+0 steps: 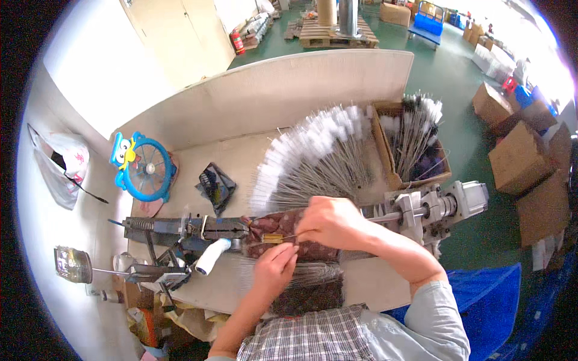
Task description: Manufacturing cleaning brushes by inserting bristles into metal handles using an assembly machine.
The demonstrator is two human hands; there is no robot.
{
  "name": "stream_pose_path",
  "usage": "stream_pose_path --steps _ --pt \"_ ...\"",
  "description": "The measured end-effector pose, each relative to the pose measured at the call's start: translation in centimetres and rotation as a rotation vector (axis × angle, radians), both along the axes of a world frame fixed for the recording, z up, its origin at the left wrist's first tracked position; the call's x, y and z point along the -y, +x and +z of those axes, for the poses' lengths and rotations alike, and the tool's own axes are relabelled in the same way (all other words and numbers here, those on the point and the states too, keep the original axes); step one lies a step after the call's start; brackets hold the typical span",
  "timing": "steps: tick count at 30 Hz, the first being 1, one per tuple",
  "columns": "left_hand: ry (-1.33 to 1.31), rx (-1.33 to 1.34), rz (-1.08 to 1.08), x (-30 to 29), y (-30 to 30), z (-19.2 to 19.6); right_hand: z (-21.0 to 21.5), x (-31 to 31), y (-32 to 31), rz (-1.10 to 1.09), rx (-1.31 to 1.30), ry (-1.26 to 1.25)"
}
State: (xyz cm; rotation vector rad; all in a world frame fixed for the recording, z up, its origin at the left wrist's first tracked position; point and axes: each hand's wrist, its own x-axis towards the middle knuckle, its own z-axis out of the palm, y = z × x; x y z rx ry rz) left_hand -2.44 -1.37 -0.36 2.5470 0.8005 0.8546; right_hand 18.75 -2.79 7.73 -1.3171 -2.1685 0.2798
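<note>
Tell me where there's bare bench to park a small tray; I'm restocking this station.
Bare bench top runs between the blue fan, the dark bag and the back board. A smaller bare strip lies under the right forearm. It is crowded around both hands, the fanned brushes and the machine.

the table (241, 157) is pale beige, with a low wall along its far edge. on it lies a wide fan of white-tipped wire brushes (313, 159) in the middle, and a cardboard box (385, 162) with more brushes at the far right. a small blue fan (144, 168) stands at the far left, and a dark folded bag (215, 186) lies beside it. a long metal machine (198, 228) lies across the near side.
</note>
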Motion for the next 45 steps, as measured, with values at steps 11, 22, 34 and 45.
stream_pose_path --steps 11,22,34,45 --pt "-1.432 0.975 0.506 -1.1 -9.2 -1.3 -5.1 -6.5 -8.9 -0.072 0.052 0.142" --pt "-0.776 0.078 0.435 -4.3 -5.4 -2.5 -4.3 -6.9 -8.9 -0.111 0.198 0.105" --pt "-0.989 0.699 0.354 -1.1 -1.0 -3.2 -9.1 1.4 -5.7 -0.029 0.027 0.014" --pt "-1.148 0.805 0.641 -3.3 -11.4 -4.2 -10.1 -1.4 -6.5 -0.033 -0.03 -0.038"
